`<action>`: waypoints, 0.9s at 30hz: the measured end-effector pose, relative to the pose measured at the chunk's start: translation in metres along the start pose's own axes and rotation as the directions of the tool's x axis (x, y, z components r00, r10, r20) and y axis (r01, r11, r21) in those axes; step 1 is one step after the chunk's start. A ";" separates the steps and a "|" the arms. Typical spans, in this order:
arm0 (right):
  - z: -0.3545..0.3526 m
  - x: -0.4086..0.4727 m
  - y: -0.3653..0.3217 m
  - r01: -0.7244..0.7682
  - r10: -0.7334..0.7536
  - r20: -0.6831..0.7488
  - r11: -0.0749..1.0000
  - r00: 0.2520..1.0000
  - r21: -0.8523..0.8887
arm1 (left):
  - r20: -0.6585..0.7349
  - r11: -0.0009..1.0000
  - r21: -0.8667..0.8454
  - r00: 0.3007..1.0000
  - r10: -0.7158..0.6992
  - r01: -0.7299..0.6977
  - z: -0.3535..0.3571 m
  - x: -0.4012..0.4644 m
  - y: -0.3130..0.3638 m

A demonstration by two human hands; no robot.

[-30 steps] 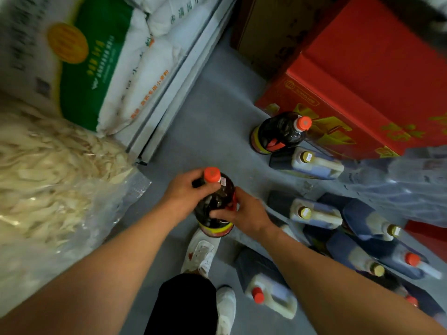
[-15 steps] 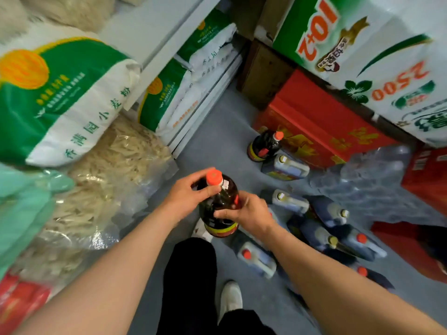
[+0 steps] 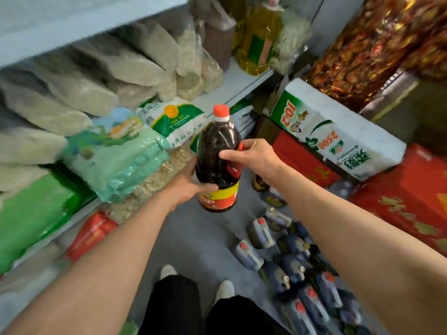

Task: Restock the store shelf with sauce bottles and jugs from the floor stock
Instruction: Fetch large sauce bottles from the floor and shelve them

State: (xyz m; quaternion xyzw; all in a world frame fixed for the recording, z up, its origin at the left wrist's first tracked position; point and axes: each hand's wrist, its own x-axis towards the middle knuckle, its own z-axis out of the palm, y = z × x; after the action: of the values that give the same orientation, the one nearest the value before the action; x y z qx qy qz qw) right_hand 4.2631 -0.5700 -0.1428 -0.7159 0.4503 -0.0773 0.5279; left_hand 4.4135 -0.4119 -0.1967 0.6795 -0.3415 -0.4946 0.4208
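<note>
Above floor jugs [image 3: 294, 269]: sauce bottle [image 3: 217, 163] upright (red cap), left hand [image 3: 185, 184] gripping base, right hand [image 3: 254, 158] gripping shoulder.

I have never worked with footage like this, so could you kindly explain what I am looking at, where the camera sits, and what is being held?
There is no machine here: a person wears one wide-angle camera on the head, looking forward and down, so you see their own arms. Both hands hold one dark sauce bottle with an orange cap, upright in the air. The left hand grips its lower side; the right hand grips its upper body. To the left is a store shelf stacked with bagged goods. On the grey floor lie many dark jugs, beside red boxes. The person's shoes show at the bottom.
</note>
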 end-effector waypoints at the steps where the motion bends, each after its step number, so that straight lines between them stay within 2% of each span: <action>1: 0.003 -0.010 -0.024 0.034 -0.034 0.016 0.999 0.999 0.002 | -0.031 0.999 -0.003 0.999 0.032 -0.032 -0.012 -0.016 0.014; 4: 0.023 -0.042 -0.092 0.129 -0.132 0.083 0.991 0.988 0.041 | -0.079 0.989 -0.025 0.986 0.147 -0.149 -0.052 -0.065 0.050; 8: 0.063 -0.086 -0.171 0.258 -0.265 0.167 0.964 0.950 0.062 | -0.139 0.973 -0.056 0.966 0.216 -0.225 -0.110 -0.136 0.068; 14: 0.132 -0.139 -0.272 0.498 -0.485 0.277 0.867 0.829 0.029 | -0.360 0.955 -0.071 0.900 0.245 -0.288 -0.183 -0.234 0.076; 19: 0.178 -0.168 -0.340 0.617 -0.608 0.296 0.783 0.736 0.076 | -0.567 0.951 -0.005 0.784 0.251 -0.308 -0.231 -0.300 0.093; 27: 0.251 -0.206 -0.423 0.758 -0.767 0.329 0.624 0.550 0.188 | -0.764 0.949 0.173 0.572 0.298 -0.264 -0.297 -0.399 0.114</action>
State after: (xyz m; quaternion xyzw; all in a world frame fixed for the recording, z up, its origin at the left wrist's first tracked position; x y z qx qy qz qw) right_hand 4.5279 -0.2324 0.1737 -0.8340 -0.0163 -0.1641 0.5266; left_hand 4.5819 -0.0386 0.1066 0.7713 -0.2373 -0.0695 0.5864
